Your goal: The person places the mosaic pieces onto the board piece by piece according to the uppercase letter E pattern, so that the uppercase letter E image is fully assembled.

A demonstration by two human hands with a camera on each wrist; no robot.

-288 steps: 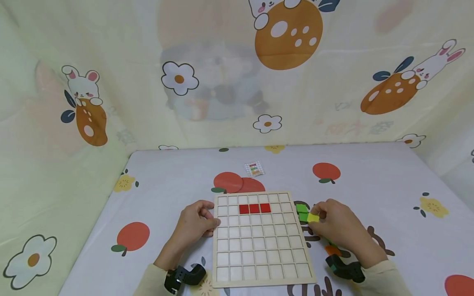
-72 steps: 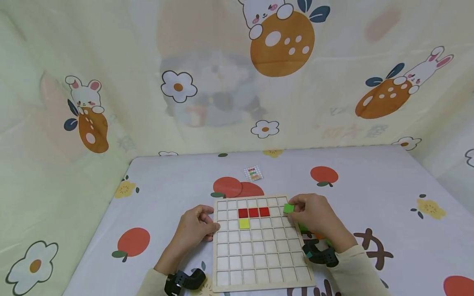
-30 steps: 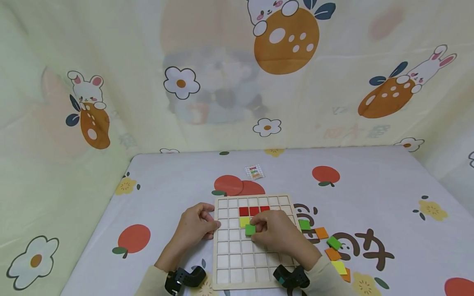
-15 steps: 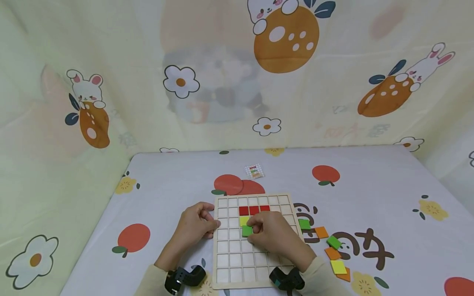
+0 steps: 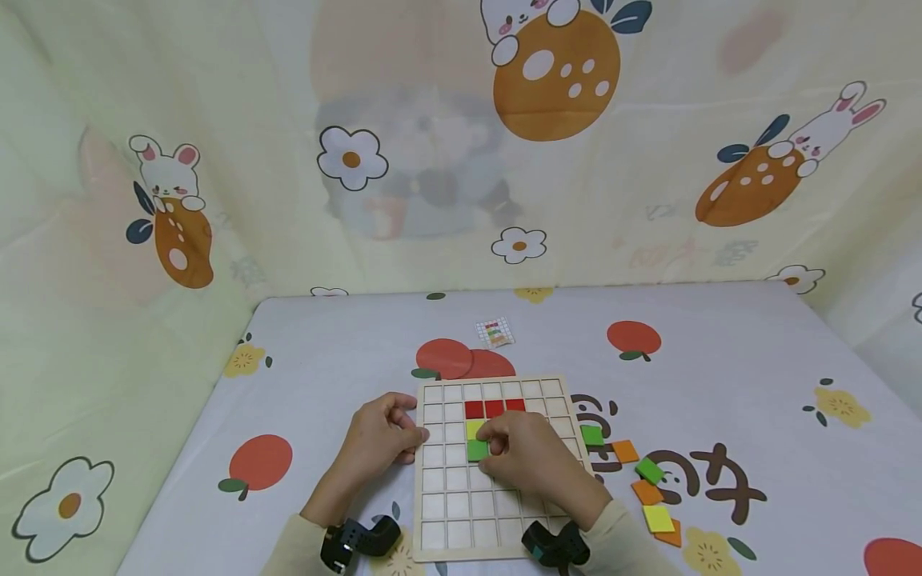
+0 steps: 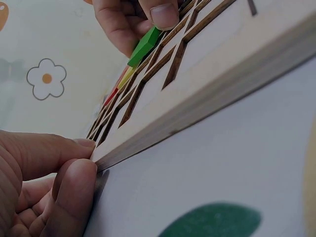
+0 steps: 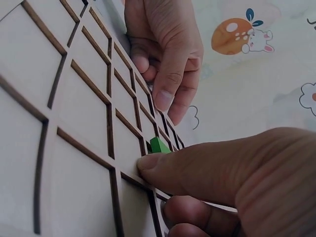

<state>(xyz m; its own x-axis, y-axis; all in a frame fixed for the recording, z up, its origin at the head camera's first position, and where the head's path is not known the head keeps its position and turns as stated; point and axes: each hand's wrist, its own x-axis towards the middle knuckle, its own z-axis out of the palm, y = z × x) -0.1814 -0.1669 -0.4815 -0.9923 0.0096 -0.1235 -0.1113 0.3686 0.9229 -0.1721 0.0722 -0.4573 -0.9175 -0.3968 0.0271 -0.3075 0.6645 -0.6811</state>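
Clamping wooden grid board (image 5: 479,506) by edge with left hand (image 5: 378,432), presumably against sliding. Pinching green square tile (image 5: 477,451) side-on with right hand (image 5: 533,456), likely for clear sightline.

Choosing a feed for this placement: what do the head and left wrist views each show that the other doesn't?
Only the head view: loose tiles right of the board, both black wrist devices.
Only the left wrist view: the board's side face, the tilt of the green tile.
Both: left hand at the board's edge, right hand pinching the green tile, yellow tile, red tiles.
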